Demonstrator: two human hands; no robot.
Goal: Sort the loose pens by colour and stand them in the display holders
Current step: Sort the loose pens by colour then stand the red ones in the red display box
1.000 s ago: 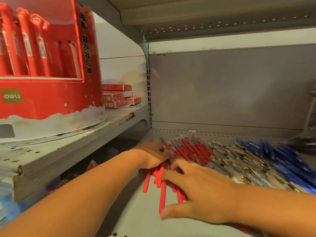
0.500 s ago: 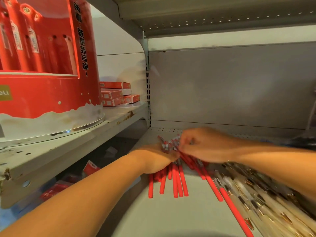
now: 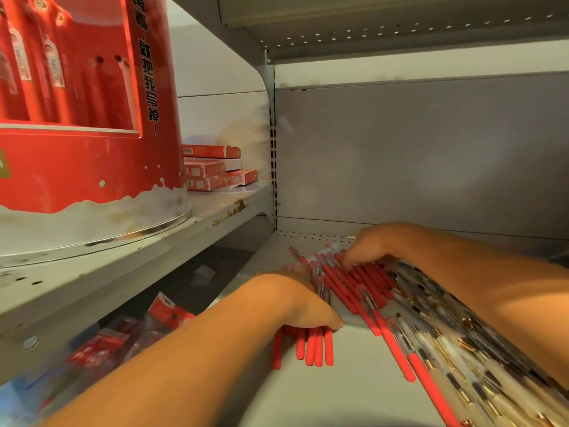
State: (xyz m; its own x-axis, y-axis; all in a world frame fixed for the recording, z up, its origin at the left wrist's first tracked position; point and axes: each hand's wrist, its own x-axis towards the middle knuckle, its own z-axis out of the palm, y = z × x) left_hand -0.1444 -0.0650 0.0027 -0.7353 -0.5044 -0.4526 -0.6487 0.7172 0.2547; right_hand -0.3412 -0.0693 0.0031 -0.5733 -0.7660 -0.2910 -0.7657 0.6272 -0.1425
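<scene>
Near shelf edge [image 3: 265,257]: red pens [image 3: 317,346] (bunched)

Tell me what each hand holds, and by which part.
The left hand grips a bunch of red pens round their middles. The right hand touches the loose red pens on the shelf; whether it pinches one cannot be told.

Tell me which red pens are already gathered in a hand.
The bundle in the left hand, ends poking out below it; the other red pens lie loose on the shelf.
</scene>
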